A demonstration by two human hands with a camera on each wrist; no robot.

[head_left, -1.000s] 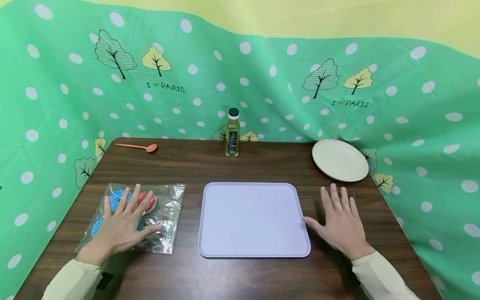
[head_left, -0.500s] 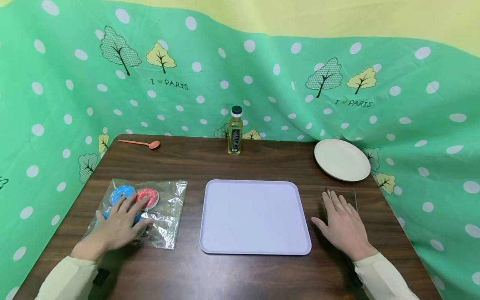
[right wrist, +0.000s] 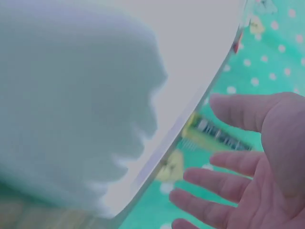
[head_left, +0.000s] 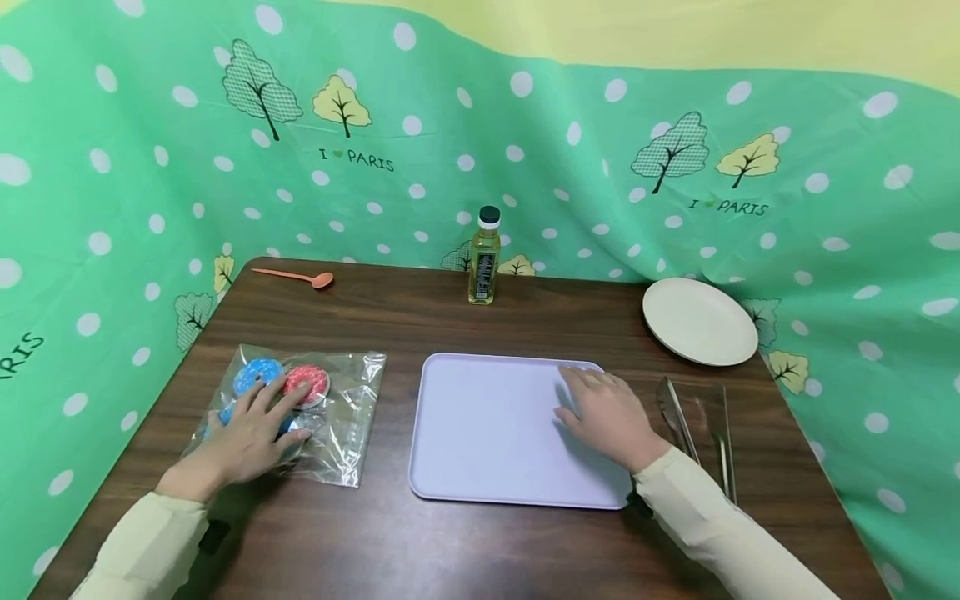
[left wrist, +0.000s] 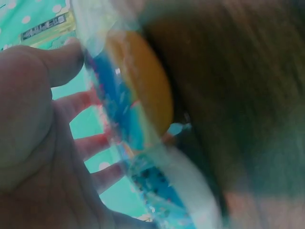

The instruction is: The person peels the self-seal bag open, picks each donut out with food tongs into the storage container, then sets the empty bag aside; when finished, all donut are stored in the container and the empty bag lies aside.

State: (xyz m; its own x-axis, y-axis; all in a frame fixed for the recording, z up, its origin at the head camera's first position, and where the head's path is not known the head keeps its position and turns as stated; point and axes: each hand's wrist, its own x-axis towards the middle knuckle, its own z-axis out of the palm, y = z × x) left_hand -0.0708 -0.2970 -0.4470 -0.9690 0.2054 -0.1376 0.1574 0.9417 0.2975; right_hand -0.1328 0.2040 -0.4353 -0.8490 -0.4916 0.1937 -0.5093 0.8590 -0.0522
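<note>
My left hand (head_left: 243, 446) lies spread over a clear plastic bag (head_left: 348, 417) at the left of the table. In the bag are several ring-shaped doughnuts, among them a blue doughnut (head_left: 255, 375) and a red doughnut (head_left: 309, 383). The left wrist view shows the fingertips at the bag, with an orange-brown doughnut underside (left wrist: 145, 81) facing the table. My right hand (head_left: 609, 417) hovers over the right part of a lilac tray (head_left: 480, 433), fingers loosely extended and holding nothing. Its shadow falls on the tray in the right wrist view.
An oil bottle (head_left: 484, 262) with a dark cap stands at the back middle. An orange spoon (head_left: 318, 281) lies back left, a cream plate (head_left: 701, 321) back right. Long metal utensils (head_left: 681, 425) lie right of the tray, partly behind the right forearm. A dotted green cloth (head_left: 420, 92) hangs behind.
My right hand has moved left from the metal utensils to over the tray, uncovering them. My left hand stays at the bag, its fingers slightly more bent. The head view has shifted a little.
</note>
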